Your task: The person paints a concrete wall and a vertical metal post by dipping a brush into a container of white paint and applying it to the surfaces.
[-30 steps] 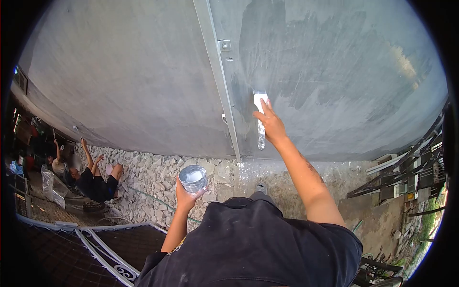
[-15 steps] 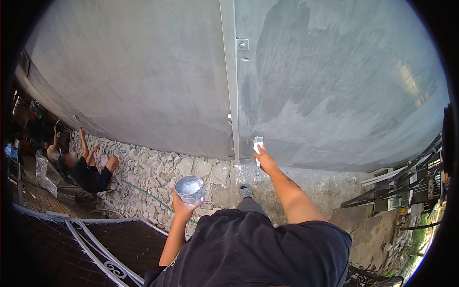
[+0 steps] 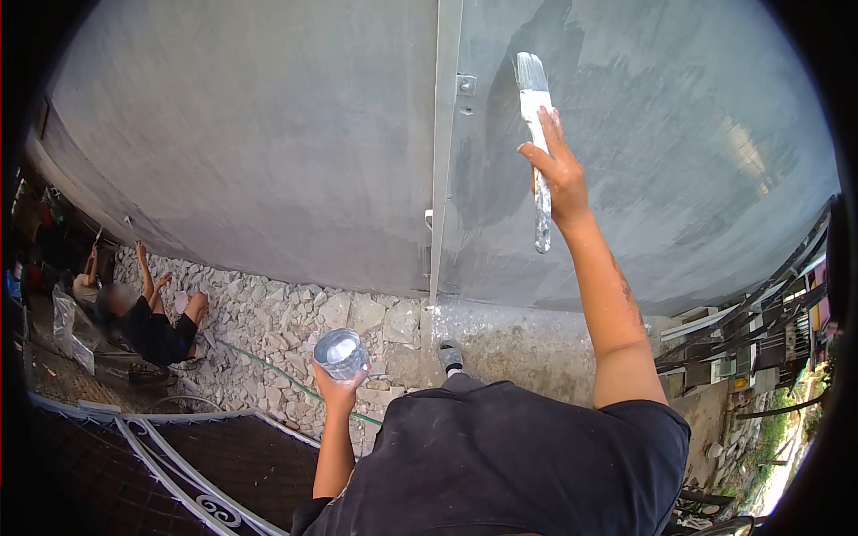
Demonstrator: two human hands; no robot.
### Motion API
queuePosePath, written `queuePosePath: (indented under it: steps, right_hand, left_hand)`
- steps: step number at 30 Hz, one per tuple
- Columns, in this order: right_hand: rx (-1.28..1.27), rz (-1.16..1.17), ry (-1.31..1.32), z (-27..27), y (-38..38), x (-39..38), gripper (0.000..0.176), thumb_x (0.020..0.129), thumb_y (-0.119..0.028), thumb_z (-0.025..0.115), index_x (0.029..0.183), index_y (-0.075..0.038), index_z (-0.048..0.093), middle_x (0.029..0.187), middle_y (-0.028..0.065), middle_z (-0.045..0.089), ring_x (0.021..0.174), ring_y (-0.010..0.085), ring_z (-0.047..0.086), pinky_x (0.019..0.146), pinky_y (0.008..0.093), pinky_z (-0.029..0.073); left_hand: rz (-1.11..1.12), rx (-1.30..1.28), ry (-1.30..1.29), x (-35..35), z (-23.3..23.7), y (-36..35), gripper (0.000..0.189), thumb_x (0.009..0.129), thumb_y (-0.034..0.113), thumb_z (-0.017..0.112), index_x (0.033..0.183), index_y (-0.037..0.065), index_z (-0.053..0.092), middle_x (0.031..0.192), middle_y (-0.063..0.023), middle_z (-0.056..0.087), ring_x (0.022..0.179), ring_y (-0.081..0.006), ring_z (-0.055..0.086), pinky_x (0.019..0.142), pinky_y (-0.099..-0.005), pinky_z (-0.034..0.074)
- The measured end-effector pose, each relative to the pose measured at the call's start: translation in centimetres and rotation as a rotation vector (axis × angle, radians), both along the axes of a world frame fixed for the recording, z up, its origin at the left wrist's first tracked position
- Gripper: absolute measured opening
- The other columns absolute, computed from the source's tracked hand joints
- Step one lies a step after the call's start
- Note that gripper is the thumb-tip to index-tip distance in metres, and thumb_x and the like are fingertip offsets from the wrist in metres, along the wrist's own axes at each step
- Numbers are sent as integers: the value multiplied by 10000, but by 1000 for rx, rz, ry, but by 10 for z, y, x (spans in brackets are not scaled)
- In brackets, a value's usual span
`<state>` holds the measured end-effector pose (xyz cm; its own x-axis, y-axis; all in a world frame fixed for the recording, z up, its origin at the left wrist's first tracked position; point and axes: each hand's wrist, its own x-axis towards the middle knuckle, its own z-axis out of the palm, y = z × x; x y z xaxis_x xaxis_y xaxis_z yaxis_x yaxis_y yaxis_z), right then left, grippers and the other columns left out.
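Observation:
My right hand (image 3: 559,174) grips a paintbrush (image 3: 534,105) by its handle, bristles pointing up in front of the grey wall (image 3: 626,205). White paint coats the bristle end and the upper handle, and the lower handle is speckled. Darker, wet-looking patches mark the wall around the brush. Lower down on the left, my left hand (image 3: 338,386) is wrapped around a clear plastic tub (image 3: 341,352) with greyish liquid inside. A vertical strip (image 3: 444,161) divides the wall, with a small metal plate (image 3: 466,85) beside it.
Broken stone rubble (image 3: 268,348) covers the ground at left, crossed by a green hose (image 3: 268,364). A person (image 3: 156,326) sits there facing the wall, another behind. A scrolled metal gate (image 3: 192,487) stands lower left; dark cables and bars (image 3: 751,322) lie at right.
My right hand has raised the paintbrush from near the wall's base to high on the right panel. My left hand still holds the tub, slightly further left.

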<state>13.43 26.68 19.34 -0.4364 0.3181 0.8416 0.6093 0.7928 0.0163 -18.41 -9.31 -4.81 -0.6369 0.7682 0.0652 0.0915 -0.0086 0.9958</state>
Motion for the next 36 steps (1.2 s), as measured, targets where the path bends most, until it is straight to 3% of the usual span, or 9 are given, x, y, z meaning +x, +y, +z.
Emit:
queuePosePath:
  steps: [2,8,11,17,19,23,28,32,36]
  right_hand:
    - [53,-42,-11,2,7,2,108,888,-51,675,979,-108,682,1563,203,470,1411,456,475,1025,454,549]
    - [-493,-35,-631,-161,-8,4,195,877,-24,642,1032,-143,628,1525,190,501,1364,421,533,931,476,577]
    - [-801,40,-612,-157,-13,9,250,811,43,681,997,-116,630,1490,209,539,1370,386,532,1043,414,540]
    - [-437,-29,-174,86,10,35,117,893,7,694,970,-80,705,1275,187,702,1078,344,734,945,356,586]
    - [-119,-33,-41,165,8,48,100,902,-5,704,958,-86,723,1296,167,700,1097,315,735,946,327,583]
    - [253,22,82,227,1,62,103,896,-16,720,966,-91,729,1316,167,690,1140,343,713,947,335,587]
    - [196,-208,-423,98,31,63,159,890,-57,674,1033,-123,664,1467,209,572,1318,376,594,865,434,626]
    - [-193,-70,-713,-33,9,62,68,896,-117,643,962,-132,635,1444,273,558,1224,400,652,769,453,624]
    - [-445,-32,-832,-59,-8,56,132,875,-110,664,1002,-145,650,1404,255,591,1077,373,715,781,449,612]
  left_hand:
    - [-29,20,-118,11,7,0,899,623,79,945,1370,41,448,1284,-117,596,1157,-241,626,1011,-382,505]
    - [-88,-1,-60,20,3,-14,913,613,100,962,1366,40,449,1274,-113,604,1152,-240,630,1001,-383,511]
    - [-58,-2,-47,16,-4,-20,912,618,94,964,1368,42,448,1279,-118,602,1155,-238,626,1009,-379,502]
    - [-20,13,-20,13,6,-29,902,637,56,938,1387,41,438,1291,-114,591,1162,-231,620,1005,-373,504]
    - [-31,24,-35,10,4,-30,895,641,41,927,1390,41,437,1290,-109,590,1165,-230,620,1001,-374,509]
    - [25,37,-6,8,7,-23,904,636,31,929,1393,39,435,1292,-112,590,1163,-234,622,997,-373,515]
    - [102,64,-1,14,10,-19,870,642,54,920,1379,19,460,1275,-122,589,1129,-249,612,970,-371,507]
    - [41,50,16,10,16,-29,926,622,20,936,1398,37,432,1287,-116,594,1166,-233,620,994,-374,523]
    - [-15,30,32,-3,20,-41,915,611,16,932,1382,42,439,1278,-111,596,1160,-226,621,992,-371,528]
